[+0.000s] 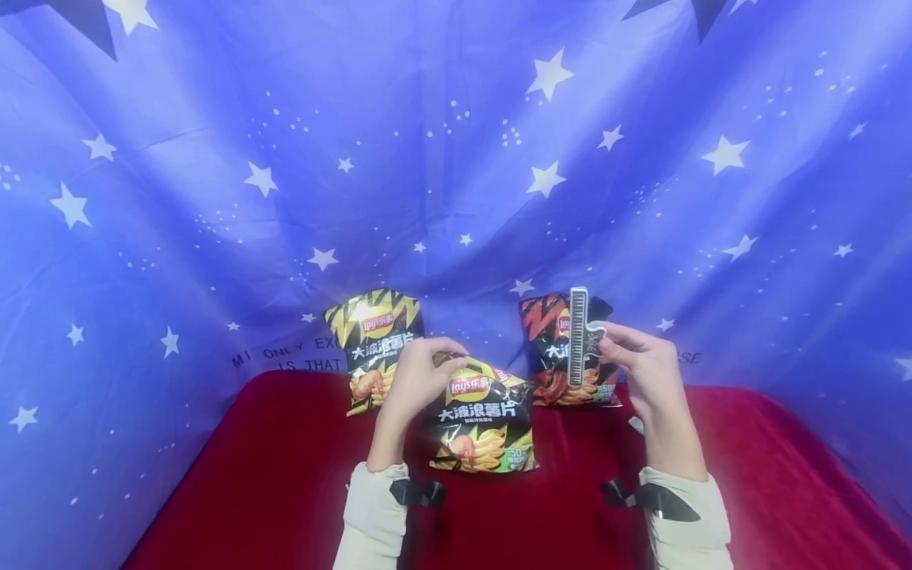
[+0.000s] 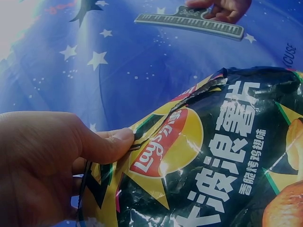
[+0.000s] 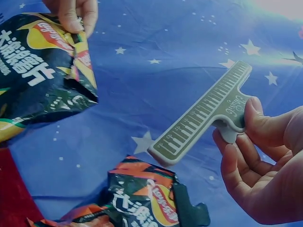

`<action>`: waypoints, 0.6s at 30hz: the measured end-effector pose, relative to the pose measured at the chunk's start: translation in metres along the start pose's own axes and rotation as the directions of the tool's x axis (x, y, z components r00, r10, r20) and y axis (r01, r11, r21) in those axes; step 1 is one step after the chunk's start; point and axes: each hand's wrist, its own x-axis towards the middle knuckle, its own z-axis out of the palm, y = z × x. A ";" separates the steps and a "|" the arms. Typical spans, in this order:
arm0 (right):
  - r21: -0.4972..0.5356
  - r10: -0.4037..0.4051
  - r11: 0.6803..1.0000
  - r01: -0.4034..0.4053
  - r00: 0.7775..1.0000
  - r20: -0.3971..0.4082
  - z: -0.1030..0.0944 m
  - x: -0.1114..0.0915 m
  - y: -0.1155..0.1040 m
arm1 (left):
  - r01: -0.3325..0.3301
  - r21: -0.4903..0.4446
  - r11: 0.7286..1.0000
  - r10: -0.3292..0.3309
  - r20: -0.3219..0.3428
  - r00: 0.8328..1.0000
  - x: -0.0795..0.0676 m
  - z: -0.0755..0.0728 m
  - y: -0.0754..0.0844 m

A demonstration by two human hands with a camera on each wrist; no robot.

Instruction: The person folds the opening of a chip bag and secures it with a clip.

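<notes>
My left hand (image 1: 420, 384) pinches the folded top edge of a black and yellow chip bag (image 1: 484, 427) in the middle, thumb on the front in the left wrist view. The bag's top is creased and folded over, as the right wrist view shows. Off to the right, my right hand (image 1: 644, 364) holds a long bag clip (image 1: 579, 340) by its handle, between thumb and fingers. A piano-key pattern runs along the clip (image 3: 201, 113), and lettering marks its handle. The clip stands apart from the bag, and its bar points upright in the head view.
A second yellow and black chip bag (image 1: 378, 317) stands behind at the left. At the back right stands a red and black chip bag (image 1: 545, 348), with a black clip (image 3: 189, 208) at its top. Red cloth (image 1: 285, 475) covers the table before a blue star-patterned curtain (image 1: 427, 158).
</notes>
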 end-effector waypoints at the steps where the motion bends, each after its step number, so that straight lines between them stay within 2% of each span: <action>1: -0.003 -0.006 1.000 0.006 1.000 -0.002 0.002 0.000 0.000 | 0.000 0.002 1.000 0.000 0.001 1.000 0.000 0.000 0.000; 8: -0.009 -0.021 1.000 0.021 1.000 0.019 0.011 -0.002 0.004 | -0.021 0.023 1.000 0.021 0.011 1.000 0.000 0.001 0.003; 14: -0.017 -0.043 0.999 0.043 0.999 0.030 0.009 -0.002 0.003 | 0.013 0.013 1.000 -0.014 0.020 1.000 0.000 0.000 0.002; 18: -0.023 -0.045 0.999 0.046 0.999 0.011 0.010 -0.001 0.002 | 0.013 0.018 1.000 -0.014 0.018 1.000 0.001 0.000 0.003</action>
